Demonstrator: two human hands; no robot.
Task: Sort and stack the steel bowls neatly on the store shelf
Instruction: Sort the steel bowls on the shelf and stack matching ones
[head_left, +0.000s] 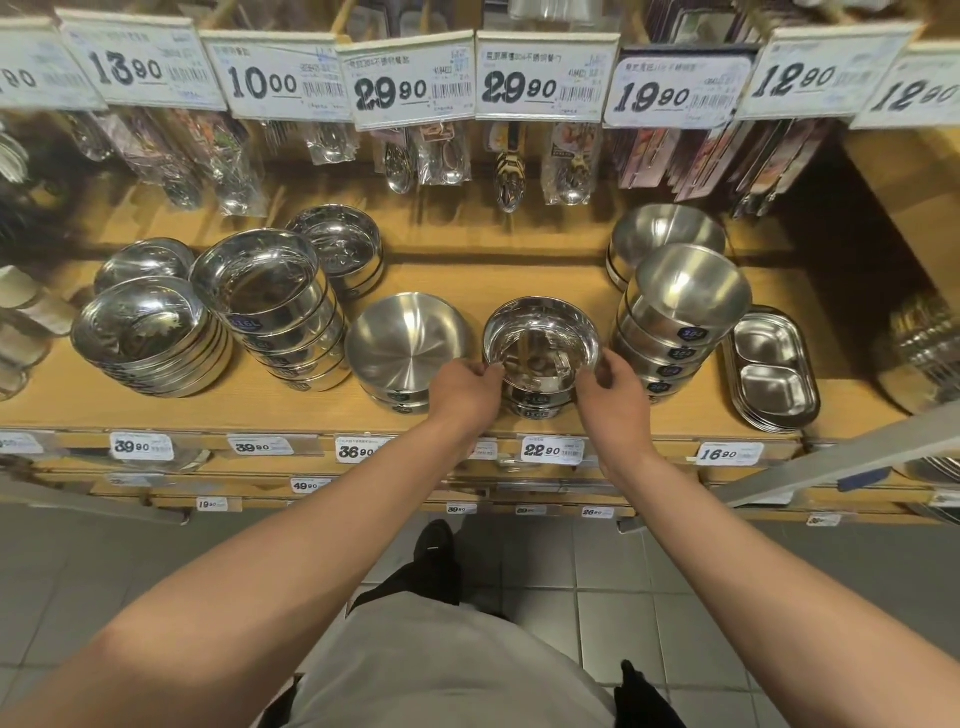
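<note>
Now two hands (467, 391) (613, 387) — fingers curled round one shiny bowl stack (541, 358) — among seven stacks.

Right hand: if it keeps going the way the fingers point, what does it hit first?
The right hand points up-left at the shiny bowl stack that it already grips at the rim, so it meets that stack at once. The left hand holds the opposite side. Depth beyond is unclear.

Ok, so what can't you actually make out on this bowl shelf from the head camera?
- Shiny bowl stack: lower bowls hidden behind left hand and right hand, so no count.
- Price tag on the shelf edge: covered by the left wrist.
- Small print on the hanging price cards: too small to read.
- Far-left goods: cut off by the frame edge.
</note>
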